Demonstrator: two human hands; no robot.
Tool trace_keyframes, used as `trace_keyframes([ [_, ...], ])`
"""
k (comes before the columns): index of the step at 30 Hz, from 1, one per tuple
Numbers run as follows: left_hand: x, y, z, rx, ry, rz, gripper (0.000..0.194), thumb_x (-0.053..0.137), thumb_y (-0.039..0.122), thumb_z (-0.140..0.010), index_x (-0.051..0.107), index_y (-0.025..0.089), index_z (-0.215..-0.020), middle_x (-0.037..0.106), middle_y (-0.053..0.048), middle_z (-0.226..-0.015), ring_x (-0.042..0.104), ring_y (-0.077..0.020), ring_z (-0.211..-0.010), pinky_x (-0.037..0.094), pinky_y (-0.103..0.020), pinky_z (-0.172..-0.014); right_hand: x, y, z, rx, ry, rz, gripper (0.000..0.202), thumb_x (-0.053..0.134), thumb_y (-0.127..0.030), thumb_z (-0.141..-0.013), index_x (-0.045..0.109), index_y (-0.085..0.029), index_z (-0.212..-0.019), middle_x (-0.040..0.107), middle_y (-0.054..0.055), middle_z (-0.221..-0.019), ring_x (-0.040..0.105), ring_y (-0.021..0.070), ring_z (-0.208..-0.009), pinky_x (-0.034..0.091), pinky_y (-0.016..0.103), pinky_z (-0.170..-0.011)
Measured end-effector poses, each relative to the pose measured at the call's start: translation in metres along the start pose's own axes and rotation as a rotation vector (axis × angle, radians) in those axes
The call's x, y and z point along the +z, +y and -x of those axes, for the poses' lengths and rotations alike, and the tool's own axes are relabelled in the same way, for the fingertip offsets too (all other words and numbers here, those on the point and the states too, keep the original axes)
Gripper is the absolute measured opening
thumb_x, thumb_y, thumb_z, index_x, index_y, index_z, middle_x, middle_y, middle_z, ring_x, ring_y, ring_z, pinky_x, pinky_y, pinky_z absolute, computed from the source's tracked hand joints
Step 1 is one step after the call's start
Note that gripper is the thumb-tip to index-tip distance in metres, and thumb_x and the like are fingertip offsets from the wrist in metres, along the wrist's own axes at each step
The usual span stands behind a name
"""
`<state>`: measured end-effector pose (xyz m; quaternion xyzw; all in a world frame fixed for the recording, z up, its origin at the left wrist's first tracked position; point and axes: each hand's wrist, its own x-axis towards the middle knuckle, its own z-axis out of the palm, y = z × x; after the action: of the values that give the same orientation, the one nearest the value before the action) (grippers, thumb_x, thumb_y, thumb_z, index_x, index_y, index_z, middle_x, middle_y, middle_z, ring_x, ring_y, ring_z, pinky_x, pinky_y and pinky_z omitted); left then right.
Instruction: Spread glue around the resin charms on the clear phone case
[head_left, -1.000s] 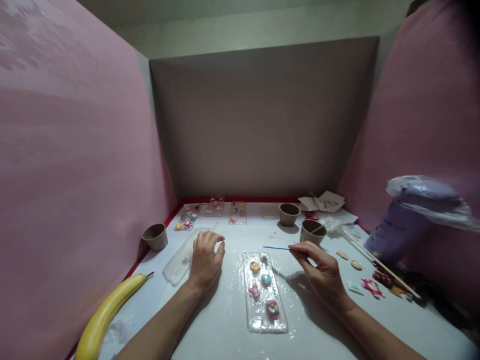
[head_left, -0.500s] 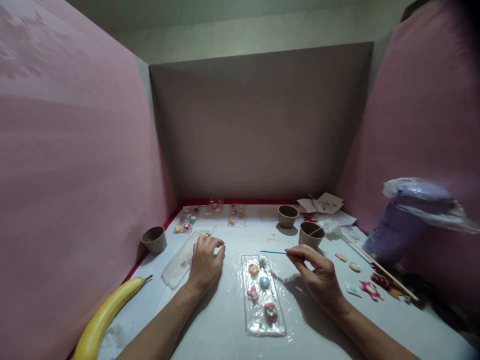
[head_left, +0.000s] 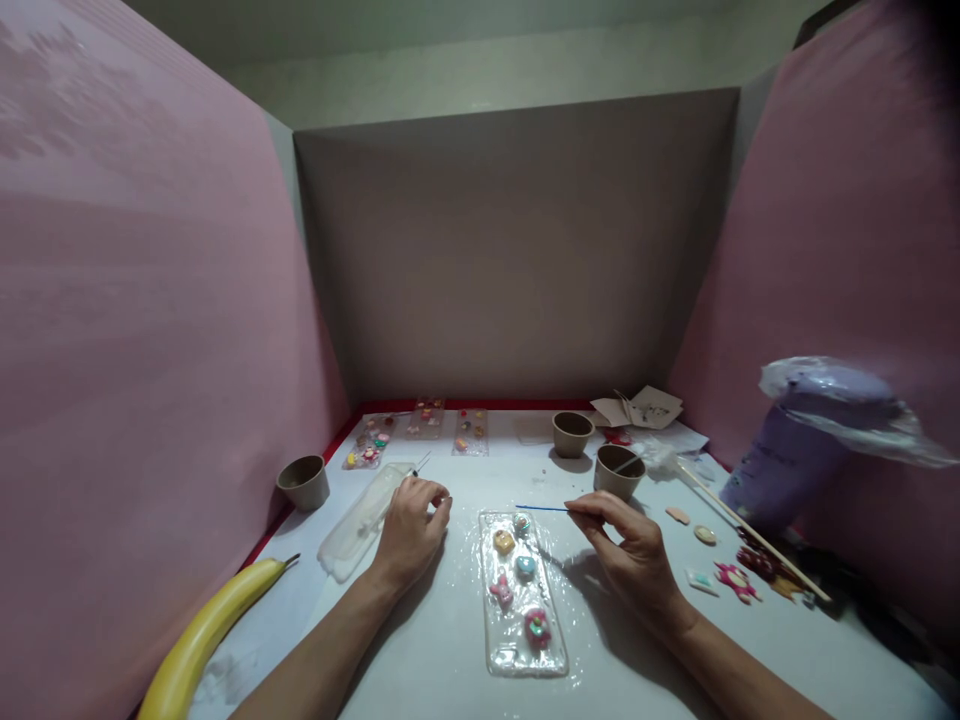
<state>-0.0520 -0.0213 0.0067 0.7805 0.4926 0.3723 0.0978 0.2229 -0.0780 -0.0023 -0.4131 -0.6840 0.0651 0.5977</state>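
My right hand (head_left: 630, 555) pinches a thin blue stick (head_left: 541, 508), whose tip points left above the far end of a clear phone case (head_left: 510, 640). Glossy charms sit on that case: a pink one (head_left: 537, 628), a blue one (head_left: 526, 566), a yellow one (head_left: 503, 541) and others. To the left of the case, my left hand (head_left: 415, 525) rests with fingers curled and a gap between thumb and forefinger, nothing visible in it. Beside it lies a translucent case-shaped tray (head_left: 341, 545), partly behind the hand.
Three brown cups (head_left: 304, 484), (head_left: 573, 436), (head_left: 618, 474) stand around. Decorated cases (head_left: 471, 434) lie at the back. A yellow banana (head_left: 214, 625) is front left. On the right are loose charms (head_left: 738, 582), a wooden stick (head_left: 780, 545) and a purple bag (head_left: 787, 450).
The whole view has shifted slightly, so things appear a little further left. Both hands keep nearly the same pose, and the blue stick is still held above the case's far end.
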Motion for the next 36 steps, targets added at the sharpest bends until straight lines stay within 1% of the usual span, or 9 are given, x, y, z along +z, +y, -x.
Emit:
trace_keyframes([
  [5, -0.0004, 0.0008, 0.0004, 0.01, -0.048, 0.006, 0.014, 0.051, 0.026, -0.088, 0.06, 0.019, -0.08, 0.062, -0.005, -0.083, 0.054, -0.0217, -0.086, 0.043, -0.038, -0.08, -0.0001, 0.0001, 0.0001, 0.003, -0.005, -0.002, 0.009, 0.061, -0.015, -0.085, 0.069, -0.019, -0.087, 0.067, 0.004, -0.08, 0.064, 0.0156, -0.072, 0.052, 0.025, -0.062],
  [10, -0.0003, 0.0018, 0.0009, 0.019, -0.1, 0.009, 0.013, 0.053, 0.028, -0.087, 0.06, 0.019, -0.081, 0.064, -0.005, -0.083, 0.054, -0.0217, -0.086, 0.043, -0.038, -0.08, -0.0001, 0.0003, 0.0006, -0.001, -0.012, -0.011, 0.01, 0.06, -0.015, -0.086, 0.069, -0.019, -0.087, 0.067, 0.004, -0.08, 0.063, 0.0154, -0.071, 0.051, 0.025, -0.06],
  [13, 0.0003, 0.0022, 0.0009, 0.046, -0.12, -0.004, 0.012, 0.055, 0.028, -0.087, 0.061, 0.019, -0.082, 0.064, -0.004, -0.08, 0.054, -0.0214, -0.085, 0.042, -0.038, -0.08, -0.0002, -0.0002, 0.0013, -0.002, -0.018, -0.011, 0.009, 0.06, -0.015, -0.086, 0.069, -0.019, -0.087, 0.067, 0.004, -0.079, 0.062, 0.0152, -0.07, 0.05, 0.025, -0.058],
  [23, -0.0006, 0.0033, 0.0024, 0.073, -0.152, -0.005, 0.011, 0.058, 0.029, -0.086, 0.061, 0.019, -0.085, 0.065, -0.003, -0.08, 0.054, -0.0209, -0.086, 0.043, -0.038, -0.081, 0.0003, -0.001, 0.0, 0.009, -0.025, -0.008, 0.009, 0.06, -0.016, -0.086, 0.068, -0.019, -0.086, 0.066, 0.004, -0.077, 0.061, 0.0148, -0.067, 0.049, 0.025, -0.058],
  [36, -0.0012, 0.0047, 0.0021, 0.061, -0.164, 0.007, 0.011, 0.058, 0.029, -0.087, 0.062, 0.019, -0.087, 0.065, -0.004, -0.082, 0.054, -0.0215, -0.087, 0.042, -0.039, -0.082, -0.0002, -0.0029, 0.0001, 0.009, -0.015, -0.025, 0.009, 0.06, -0.016, -0.086, 0.069, -0.019, -0.086, 0.067, 0.004, -0.077, 0.061, 0.0154, -0.067, 0.05, 0.026, -0.057],
])
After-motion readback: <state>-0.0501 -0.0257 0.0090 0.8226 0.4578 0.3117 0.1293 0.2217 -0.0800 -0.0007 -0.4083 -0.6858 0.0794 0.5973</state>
